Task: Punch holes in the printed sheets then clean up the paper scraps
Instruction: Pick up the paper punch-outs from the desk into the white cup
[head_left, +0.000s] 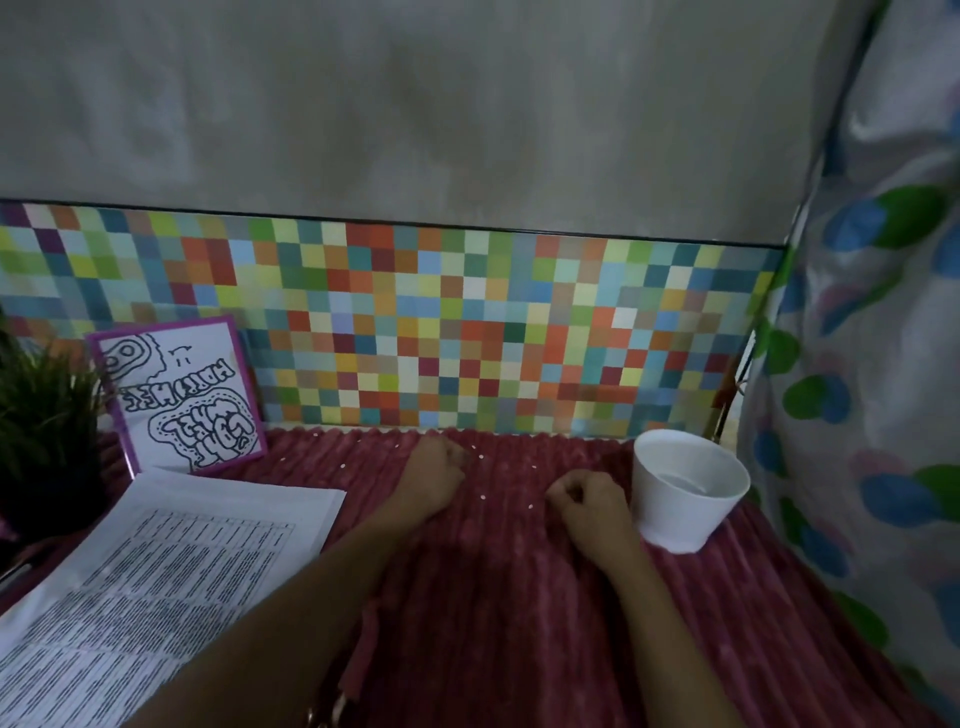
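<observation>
A white cup (685, 499) stands just right of the right hand (587, 501), a framed drawing (182, 395) leans on the chequered wall panel (467, 322) beside a plant (47, 405), and a flowered curtain (872, 364) closes the right side. The printed sheets (171, 566) lie stacked at the left of the red ribbed surface (519, 623), long axis running from near left to far right, far corner toward the left hand (434, 478). Paper scraps (481, 457) dot the cloth between and beyond both hands; the fingers of each are curled in, and I cannot tell whether they pinch a scrap.

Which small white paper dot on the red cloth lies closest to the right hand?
The dot just left of the right hand's curled fingers; the other dots lie farther off.
</observation>
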